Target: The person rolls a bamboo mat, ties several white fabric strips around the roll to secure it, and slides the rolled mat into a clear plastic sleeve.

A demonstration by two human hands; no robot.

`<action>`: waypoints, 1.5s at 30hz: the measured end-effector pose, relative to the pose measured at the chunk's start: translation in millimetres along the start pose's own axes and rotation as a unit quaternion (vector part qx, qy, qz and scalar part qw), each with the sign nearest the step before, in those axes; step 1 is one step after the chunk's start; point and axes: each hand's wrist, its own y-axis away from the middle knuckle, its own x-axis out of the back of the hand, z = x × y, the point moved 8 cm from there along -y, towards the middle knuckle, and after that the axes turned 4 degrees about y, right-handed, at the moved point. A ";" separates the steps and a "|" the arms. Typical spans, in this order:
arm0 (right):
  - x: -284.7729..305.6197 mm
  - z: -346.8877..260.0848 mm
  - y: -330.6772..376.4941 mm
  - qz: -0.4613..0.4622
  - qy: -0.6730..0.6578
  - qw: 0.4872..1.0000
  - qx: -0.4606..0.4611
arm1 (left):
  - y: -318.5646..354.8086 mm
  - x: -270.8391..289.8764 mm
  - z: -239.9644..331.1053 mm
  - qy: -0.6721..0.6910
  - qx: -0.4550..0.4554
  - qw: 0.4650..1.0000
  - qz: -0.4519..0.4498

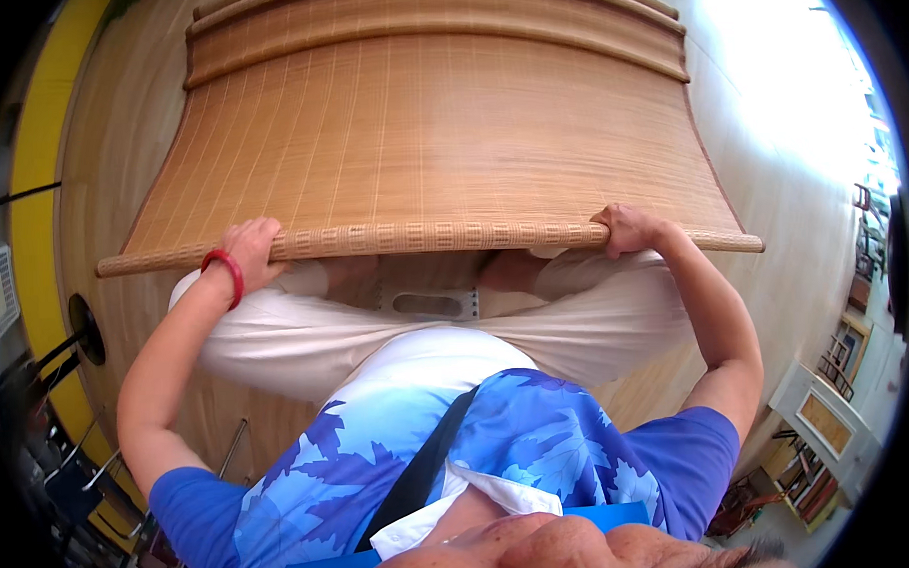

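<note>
A wide tan bamboo mat stretches out in front of me, with its near edge rolled into a narrow tube across my lap. My left hand, wearing a red bracelet at the wrist, is closed around the left part of that roll. Near its other end, my right hand grips the same roll, with the fingers curled over it. Thicker folds or rolls of the mat lie at its far end. The roll hides the underside of the mat and part of my legs.
Between my legs is a pale plastic stool with an oval slot. A light wood-look floor surrounds the mat. On the left are a yellow strip and a black round base; a white cabinet door and shelves stand at the right.
</note>
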 end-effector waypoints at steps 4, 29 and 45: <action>-33.6 14.4 -17.8 -0.102 -0.025 0.995 0.007 | -13.4 -27.0 -5.3 0.007 0.057 0.991 -0.124; -29.2 -9.5 -13.7 0.122 0.143 0.982 0.031 | -18.1 -80.2 -16.2 0.152 0.066 0.933 -0.318; -36.8 2.3 -36.4 0.145 0.155 0.972 0.100 | -29.4 -81.2 5.8 0.135 0.011 0.957 -0.255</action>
